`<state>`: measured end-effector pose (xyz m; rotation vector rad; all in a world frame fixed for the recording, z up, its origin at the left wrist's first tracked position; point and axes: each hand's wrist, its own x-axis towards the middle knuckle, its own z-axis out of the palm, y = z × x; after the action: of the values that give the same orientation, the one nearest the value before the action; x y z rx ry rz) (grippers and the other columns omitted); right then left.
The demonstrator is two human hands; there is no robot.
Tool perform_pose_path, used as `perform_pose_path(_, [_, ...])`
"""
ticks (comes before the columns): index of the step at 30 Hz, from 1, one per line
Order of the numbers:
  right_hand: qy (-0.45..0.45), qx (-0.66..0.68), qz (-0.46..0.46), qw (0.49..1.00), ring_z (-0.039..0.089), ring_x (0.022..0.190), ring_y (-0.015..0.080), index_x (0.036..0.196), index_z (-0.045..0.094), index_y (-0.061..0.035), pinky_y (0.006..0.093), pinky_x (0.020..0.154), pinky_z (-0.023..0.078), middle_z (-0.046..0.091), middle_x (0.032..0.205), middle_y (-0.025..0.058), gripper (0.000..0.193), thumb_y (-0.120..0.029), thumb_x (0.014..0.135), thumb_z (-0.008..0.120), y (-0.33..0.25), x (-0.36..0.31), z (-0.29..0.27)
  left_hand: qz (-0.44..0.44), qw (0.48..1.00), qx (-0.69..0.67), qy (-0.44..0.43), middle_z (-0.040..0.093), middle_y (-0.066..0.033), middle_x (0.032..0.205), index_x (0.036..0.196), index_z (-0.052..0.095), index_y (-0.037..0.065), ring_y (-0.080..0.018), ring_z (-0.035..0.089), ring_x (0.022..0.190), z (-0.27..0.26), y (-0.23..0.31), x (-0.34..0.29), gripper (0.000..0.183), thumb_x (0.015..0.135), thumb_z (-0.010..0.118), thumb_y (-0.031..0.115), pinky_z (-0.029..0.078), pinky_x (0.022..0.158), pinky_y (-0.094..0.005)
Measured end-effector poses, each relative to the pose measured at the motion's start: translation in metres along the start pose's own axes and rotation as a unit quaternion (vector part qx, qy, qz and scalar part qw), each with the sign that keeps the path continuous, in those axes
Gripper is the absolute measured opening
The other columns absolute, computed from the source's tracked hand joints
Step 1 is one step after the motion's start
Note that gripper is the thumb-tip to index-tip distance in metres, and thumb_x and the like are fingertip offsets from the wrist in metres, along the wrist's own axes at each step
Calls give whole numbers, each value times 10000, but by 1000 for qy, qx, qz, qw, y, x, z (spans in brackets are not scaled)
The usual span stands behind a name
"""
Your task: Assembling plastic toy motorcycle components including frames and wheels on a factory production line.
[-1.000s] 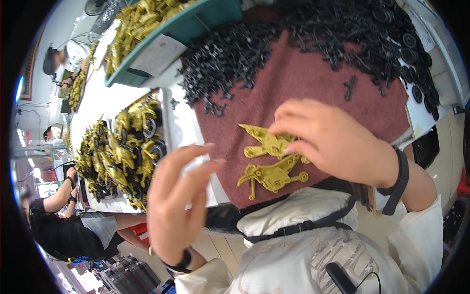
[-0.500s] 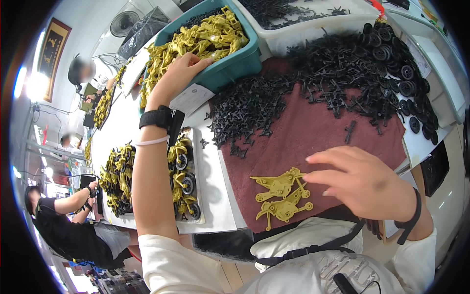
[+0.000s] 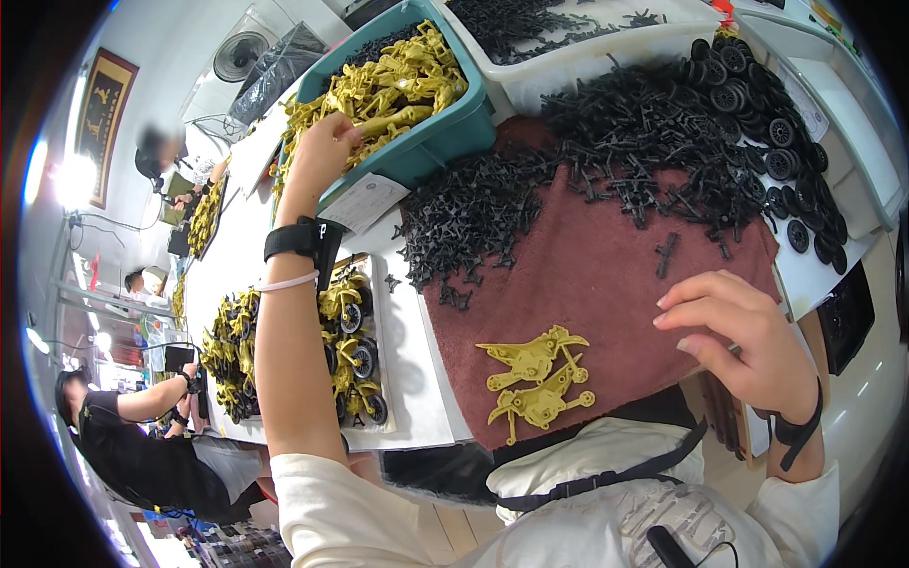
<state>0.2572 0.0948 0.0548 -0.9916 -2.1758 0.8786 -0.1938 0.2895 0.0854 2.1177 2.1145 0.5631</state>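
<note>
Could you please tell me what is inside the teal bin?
The teal bin holds heaped yellow parts, with small black pieces along its far side; the left hand covers some. The bottom is hidden.

Our L hand (image 3: 322,151) is curled at the yellow pcs (image 3: 407,80) in the teal bin (image 3: 436,147); we can't tell if it grips one. Our R hand (image 3: 760,343) hangs part-open over the R edge of the maroon cloth (image 3: 606,293), apart from 2 yellow frames (image 3: 532,360) nr the front edge, w/ small blk parts (image 3: 469,213) & wheels (image 3: 781,133) heaped farther back.
</note>
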Motion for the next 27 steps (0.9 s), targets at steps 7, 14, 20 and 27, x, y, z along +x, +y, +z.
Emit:
perform_pose_path(7, [40,7,-4,999,629,949,272,970,692,-37,351,816,489,647,1041,106,191,-4,787,647,2,-6,1,42,962,-237,125,568,-90,1346,1011,622,35,-140,576,1076,-30,2,-28,285,985,532,304,497,894,-312])
perform_pose_path(14, [-4,38,-34,999,632,942,291,1079,668,-28,344,823,501,623,1087,151,280,-59,802,690,-21,-8,14,28,918,-385,90,667,-141,981,1020,547,0,-194,668,726,-64,89,-146,262,998,471,249,534,604,-294])
perform_pose_path(20, [21,121,-164,979,613,966,263,1245,568,-5,339,820,510,549,1175,194,616,-295,761,817,-49,-19,58,66,896,-437,-52,696,-149,861,878,509,-15,-56,558,607,0,180,-297,148,972,489,98,467,556,-226])
perform_pose_path(27, [49,363,27,930,548,846,131,1126,451,-13,242,757,453,533,959,92,674,-345,720,875,-63,-56,89,46,660,-749,-36,522,-129,1044,1171,367,-4,-199,601,931,52,188,-370,386,963,594,229,481,794,-303])
